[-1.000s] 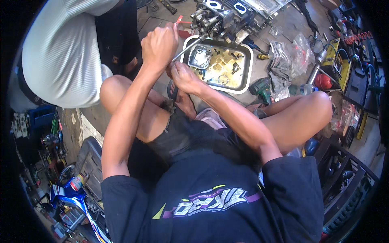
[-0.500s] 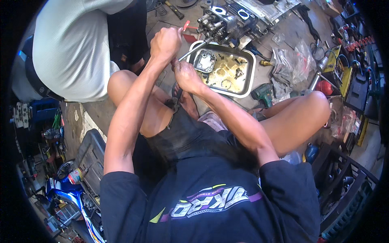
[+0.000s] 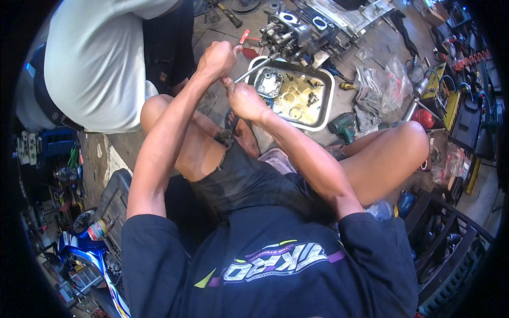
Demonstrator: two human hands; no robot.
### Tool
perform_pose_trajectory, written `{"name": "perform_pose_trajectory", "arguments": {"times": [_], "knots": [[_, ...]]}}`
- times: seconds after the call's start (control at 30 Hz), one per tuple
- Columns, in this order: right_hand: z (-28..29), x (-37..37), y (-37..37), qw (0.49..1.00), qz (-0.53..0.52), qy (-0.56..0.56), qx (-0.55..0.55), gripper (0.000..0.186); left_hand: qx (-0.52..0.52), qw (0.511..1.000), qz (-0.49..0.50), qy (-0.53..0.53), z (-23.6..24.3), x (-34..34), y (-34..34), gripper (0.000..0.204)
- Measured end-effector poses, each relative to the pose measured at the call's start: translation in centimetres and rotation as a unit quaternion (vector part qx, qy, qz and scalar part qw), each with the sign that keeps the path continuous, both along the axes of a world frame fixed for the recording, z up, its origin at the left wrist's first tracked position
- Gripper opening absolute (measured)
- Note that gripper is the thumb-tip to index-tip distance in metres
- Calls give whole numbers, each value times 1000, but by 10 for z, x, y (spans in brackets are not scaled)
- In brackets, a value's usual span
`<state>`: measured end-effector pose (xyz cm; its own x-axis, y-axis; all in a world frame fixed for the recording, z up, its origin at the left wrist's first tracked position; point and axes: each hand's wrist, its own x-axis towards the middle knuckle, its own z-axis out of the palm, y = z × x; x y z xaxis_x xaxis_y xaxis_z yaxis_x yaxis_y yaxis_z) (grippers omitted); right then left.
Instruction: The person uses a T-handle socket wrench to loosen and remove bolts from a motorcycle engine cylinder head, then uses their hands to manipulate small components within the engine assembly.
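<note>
Gripping wrench (image 3: 253,69) angled toward engine (image 3: 297,33).

Bright, even daylight through a strong fisheye lens

Soft light fills the far floor (image 3: 222,32) and glints off the metal tray (image 3: 318,124), while a light shirt (image 3: 101,58) at far left looks almost washed out. Shadows sit shallow under the knees. The near left and right corners fall dim, straight edges bend near the black rim, and detail softens there.
</note>
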<state>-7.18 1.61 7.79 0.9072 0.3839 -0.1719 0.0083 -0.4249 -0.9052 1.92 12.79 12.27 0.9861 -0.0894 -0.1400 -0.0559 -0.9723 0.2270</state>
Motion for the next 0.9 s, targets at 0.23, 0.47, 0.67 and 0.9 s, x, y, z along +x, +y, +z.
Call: {"name": "perform_pose_trajectory", "arguments": {"times": [0.23, 0.47, 0.67, 0.9], "knots": [[1, 7, -3, 996, -13, 76, 41, 67, -9, 997, -1, 78, -5, 6, 3, 42], [15, 11, -5, 985, -6, 171, 8, 63, -46, 991, -26, 122, -2, 8, 6, 36], [48, 13, -6, 965, 48, 246, -70, 70, -68, 987, -38, 137, -16, 10, 15, 43], [54, 14, -4, 974, 34, 201, -101, 67, -139, 972, -16, 190, -19, 7, 12, 44]]}}
